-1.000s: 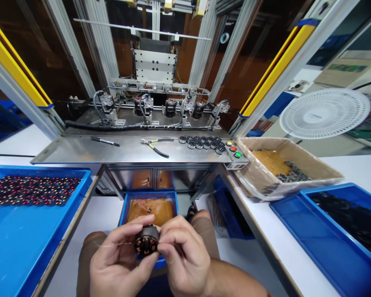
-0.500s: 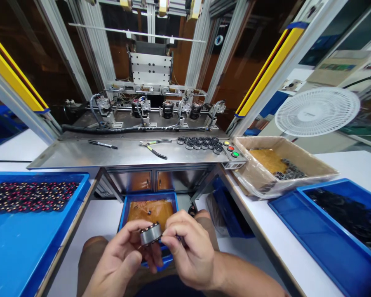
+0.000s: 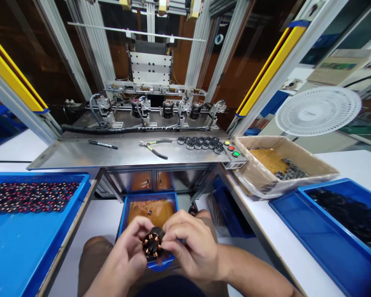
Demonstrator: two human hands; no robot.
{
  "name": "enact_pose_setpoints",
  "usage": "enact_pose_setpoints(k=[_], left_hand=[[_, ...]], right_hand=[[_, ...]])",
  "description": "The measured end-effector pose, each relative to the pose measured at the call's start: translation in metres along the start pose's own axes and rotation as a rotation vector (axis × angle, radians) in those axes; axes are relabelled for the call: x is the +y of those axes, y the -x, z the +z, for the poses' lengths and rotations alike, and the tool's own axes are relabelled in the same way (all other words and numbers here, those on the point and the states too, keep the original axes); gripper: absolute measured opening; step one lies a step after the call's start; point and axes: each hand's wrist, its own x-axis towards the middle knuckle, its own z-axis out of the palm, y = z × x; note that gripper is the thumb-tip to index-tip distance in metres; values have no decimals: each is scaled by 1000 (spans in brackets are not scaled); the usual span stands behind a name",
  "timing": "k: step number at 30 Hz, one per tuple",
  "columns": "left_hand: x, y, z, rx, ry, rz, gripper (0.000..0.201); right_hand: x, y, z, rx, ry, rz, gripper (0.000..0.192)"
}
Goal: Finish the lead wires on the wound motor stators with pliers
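A motor stator [image 3: 153,244], a dark ring with copper windings inside, is tilted so its wound face shows. My left hand [image 3: 128,251] grips it from the left, fingers and thumb around the rim. My right hand [image 3: 193,247] is closed in a pinch at the stator's right edge; whatever lies between the fingertips is too small to make out. Below both hands stands a blue bin [image 3: 124,214] with brown sheet material [image 3: 151,209] and small scraps in it.
Cutting pliers [image 3: 154,149], a marker [image 3: 103,144] and several black-and-grey rings [image 3: 200,143] lie on the metal ledge. A blue tray [image 3: 18,247] of wound stators is left. At right stand a lined carton [image 3: 256,181], a blue tray [image 3: 321,222] with black parts, and a fan [image 3: 318,111].
The stator has turned in my left hand: its smooth grey side faced me before, and now its copper-wound face does. My right hand stays pinched beside it.
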Motion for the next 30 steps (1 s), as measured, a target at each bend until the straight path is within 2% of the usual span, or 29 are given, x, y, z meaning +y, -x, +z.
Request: enact_pose_setpoints(k=[2, 4, 10, 12, 14, 16, 20, 21, 23, 25, 28, 30], left_hand=[[1, 0, 6, -84, 3, -118, 41], [2, 2, 11, -69, 15, -117, 33], [4, 5, 14, 191, 66, 121, 35], [5, 4, 11, 218, 63, 187, 35], [6, 2, 9, 199, 72, 208, 39], [7, -1, 8, 140, 73, 150, 48], [8, -5, 13, -47, 81, -182, 49], [8, -5, 14, -71, 80, -227, 47], [7, -5, 16, -64, 52, -220, 41], [6, -4, 16, 6, 13, -167, 36], [7, -2, 17, 98, -16, -130, 34], [7, -1, 18, 124, -18, -137, 37]], right_hand=[[1, 0, -2, -30, 44, -45, 16], [0, 0, -3, -25, 86, -49, 16], [-6, -2, -1, 33, 62, 140, 18], [-5, -3, -1, 33, 32, 144, 20], [-4, -3, -3, 14, 27, 89, 18], [-1, -2, -4, -13, 49, 12, 14], [3, 3, -8, -42, 97, -94, 10], [3, 3, -9, -43, 89, -111, 10], [4, 1, -12, -49, 45, -123, 10], [6, -3, -16, -67, -30, -107, 11], [9, -11, -23, -136, -126, -69, 26], [10, -16, -27, -188, -133, -69, 28]])
